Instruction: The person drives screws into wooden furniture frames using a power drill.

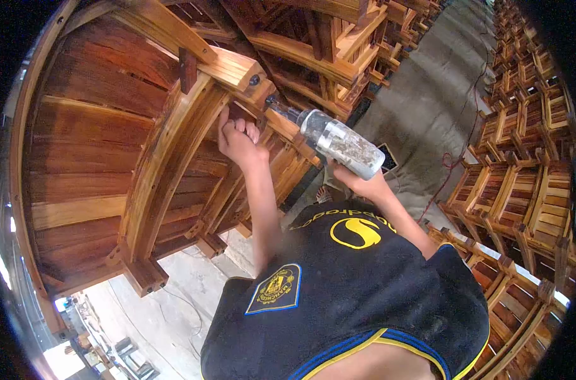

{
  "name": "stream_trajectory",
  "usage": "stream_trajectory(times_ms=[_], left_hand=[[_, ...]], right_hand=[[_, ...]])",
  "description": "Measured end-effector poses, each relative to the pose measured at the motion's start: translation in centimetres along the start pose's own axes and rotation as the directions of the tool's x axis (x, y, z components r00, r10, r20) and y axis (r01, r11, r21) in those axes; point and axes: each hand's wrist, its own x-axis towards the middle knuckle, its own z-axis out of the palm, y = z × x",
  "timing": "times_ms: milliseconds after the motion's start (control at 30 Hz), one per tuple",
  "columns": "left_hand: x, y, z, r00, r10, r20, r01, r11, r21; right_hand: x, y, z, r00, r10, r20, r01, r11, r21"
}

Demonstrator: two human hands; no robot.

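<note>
My right hand (357, 179) is closed on a tool with a clear and white cylindrical body (343, 144), partly hidden behind it. The narrow end of the tool points at a dark round fitting (271, 99) in a wooden block at the top of a wooden furniture piece (167, 158). Another dark bolt (255, 80) sits in the light wooden block beside it. My left hand (240, 139) is against the inner side of the wooden frame, below the block, fingers curled in. Whether it holds anything cannot be made out.
Stacked wooden furniture (338, 57) stands beyond the tool, and more pieces line the right side (522, 164). A red cable (449, 161) runs along the grey floor (421, 95). Assorted items (126, 354) lie at the lower left.
</note>
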Motion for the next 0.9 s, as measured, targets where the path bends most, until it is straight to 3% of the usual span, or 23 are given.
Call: stream_trajectory(times_ms=[67, 133, 267, 367, 467, 567, 633, 767, 900], left_hand=[[0.0, 0.0, -1.2, 0.992, -0.12, 0.026, 0.122, 0.99, -0.068], [0.0, -0.3, -3.1, 0.957, -0.273, 0.095, 0.285, 0.948, -0.144], [-0.5, -0.8, -5.7, 0.804, -0.552, 0.222, 0.594, 0.772, -0.228], [-0.9, -1.8, -7.5, 0.744, -0.634, 0.211, 0.668, 0.712, -0.216], [-1.3, -2.8, -9.4, 0.711, -0.634, 0.306, 0.703, 0.662, -0.26], [-2.5, -2.6, -9.6, 0.709, -0.628, 0.321, 0.703, 0.669, -0.241], [-3.1, -2.7, -9.7, 0.723, -0.62, 0.304, 0.685, 0.698, -0.207], [-3.7, -3.1, -10.1, 0.688, -0.633, 0.355, 0.725, 0.623, -0.294], [-4.3, -3.5, -10.1, 0.649, -0.664, 0.371, 0.76, 0.585, -0.284]], right_hand=[[0.4, -0.7, 0.1, 0.998, -0.051, -0.04, 0.051, 0.999, -0.009], [0.4, -1.0, 0.2, 0.998, -0.004, -0.065, 0.009, 0.997, 0.076], [0.7, -1.6, 0.2, 0.997, 0.04, -0.067, -0.029, 0.987, 0.16], [0.6, -1.7, 0.1, 0.998, 0.033, -0.051, -0.026, 0.99, 0.141], [1.3, -3.1, 0.1, 0.996, -0.016, -0.09, 0.03, 0.988, 0.149], [0.7, -1.5, 0.0, 0.983, 0.184, 0.002, -0.177, 0.941, 0.288], [0.6, -0.9, 0.2, 0.99, 0.142, 0.004, -0.139, 0.961, 0.238], [0.7, -0.9, 0.2, 0.999, 0.038, -0.03, -0.035, 0.994, 0.106], [0.9, -1.9, -0.1, 0.997, 0.063, -0.035, -0.057, 0.988, 0.147]])
